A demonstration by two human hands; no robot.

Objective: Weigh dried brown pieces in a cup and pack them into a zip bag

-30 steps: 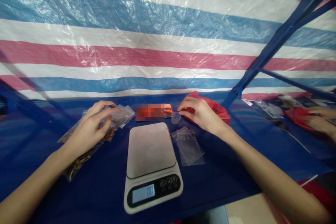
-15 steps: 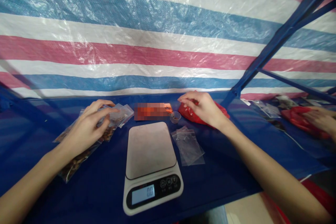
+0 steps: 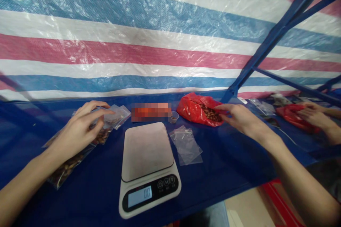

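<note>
My left hand (image 3: pixel 82 124) rests over a pile of filled clear zip bags (image 3: pixel 101 134) on the left, fingers curved and apart. Brown dried pieces show through the plastic. At the right, my right hand (image 3: pixel 242 120) pinches the edge of a red plastic bag (image 3: pixel 190 106). The bag's mouth gapes, showing brown pieces (image 3: pixel 210 113) inside. Between my hands stands a white kitchen scale (image 3: pixel 147 152) with a bare platform; its display (image 3: pixel 140 197) reads 0.0. Flat, unfilled zip bags (image 3: pixel 186 147) lie right of the scale.
Behind the scale are an orange packet (image 3: pixel 151 111), partly blurred out, and a small clear cup (image 3: pixel 173 117). A blue metal post (image 3: pixel 255 58) slants up at the right. Beyond it, another person's hands (image 3: pixel 317 115) touch a red bag (image 3: pixel 287 111). Striped sheeting (image 3: pixel 133 35) hangs behind.
My right hand has moved from over the red bag to its right edge, and the bag's contents now show. My left hand keeps its place over the zip bags. The view has shifted slightly.
</note>
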